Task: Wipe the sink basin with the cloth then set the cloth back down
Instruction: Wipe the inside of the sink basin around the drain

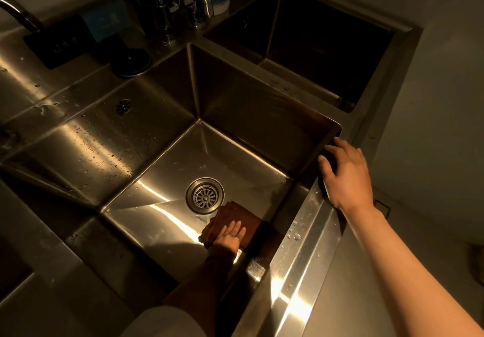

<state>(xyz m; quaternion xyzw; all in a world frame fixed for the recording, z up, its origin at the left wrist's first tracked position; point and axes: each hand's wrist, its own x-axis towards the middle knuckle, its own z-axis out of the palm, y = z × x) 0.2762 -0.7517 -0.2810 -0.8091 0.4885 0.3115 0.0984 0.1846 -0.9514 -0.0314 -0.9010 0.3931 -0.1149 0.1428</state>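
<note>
Your left hand point(230, 236) presses flat, fingers straight, on the brown cloth point(234, 221) on the sink basin point(162, 169) floor just beside the drain point(205, 196), its unwiped floor stretching away beyond, while your right hand point(345, 171) rests spread on the rim, holding nothing

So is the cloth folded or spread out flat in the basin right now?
Folded. The brown cloth shows stacked layered edges near the drain, and the left hand presses it flat on the basin floor.

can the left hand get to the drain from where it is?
Probably yes. The left hand presses flat on the cloth on the basin floor, right beside the drain, with nothing between them. The right hand rests on the sink rim.
</note>
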